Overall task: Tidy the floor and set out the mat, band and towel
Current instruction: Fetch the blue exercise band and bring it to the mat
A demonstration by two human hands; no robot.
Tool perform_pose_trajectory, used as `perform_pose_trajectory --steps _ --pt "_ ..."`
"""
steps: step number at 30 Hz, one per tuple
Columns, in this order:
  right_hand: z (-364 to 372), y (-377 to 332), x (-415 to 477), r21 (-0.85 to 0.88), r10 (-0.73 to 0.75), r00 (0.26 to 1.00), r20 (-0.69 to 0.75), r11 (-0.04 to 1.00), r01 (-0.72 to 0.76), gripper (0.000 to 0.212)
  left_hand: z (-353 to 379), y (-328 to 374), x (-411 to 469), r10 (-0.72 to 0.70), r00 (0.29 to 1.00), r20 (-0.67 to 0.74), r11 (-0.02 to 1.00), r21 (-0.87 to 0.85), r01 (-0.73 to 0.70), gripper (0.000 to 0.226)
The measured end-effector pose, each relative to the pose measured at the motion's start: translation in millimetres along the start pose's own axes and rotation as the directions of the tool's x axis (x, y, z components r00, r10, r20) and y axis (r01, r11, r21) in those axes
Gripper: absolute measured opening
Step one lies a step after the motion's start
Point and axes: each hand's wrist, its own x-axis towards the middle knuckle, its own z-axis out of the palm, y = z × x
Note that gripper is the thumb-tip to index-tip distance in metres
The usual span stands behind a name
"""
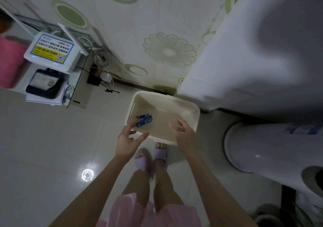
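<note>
Two hands over a cream basket on the floor: left hand and right hand, fingers spread loose, holding nothing. Blue striped handles lie in the basket's left part. White cabinet just beside the basket's right; router and cables off left; purple slippers by the near rim.

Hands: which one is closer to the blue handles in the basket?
The left hand: it reaches right up to the blue handles. The right hand hovers over the other side of the basket, away from them.
</note>
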Motion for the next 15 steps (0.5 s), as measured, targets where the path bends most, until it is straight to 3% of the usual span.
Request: perform_pose_trajectory --steps 15 --pt "92 101 179 -0.033 0.079 0.992 0.103 0.997 -0.076 0.048 62 -133 170 -0.192 0.974 0.118 0.981 -0.004 0.194 0.068"
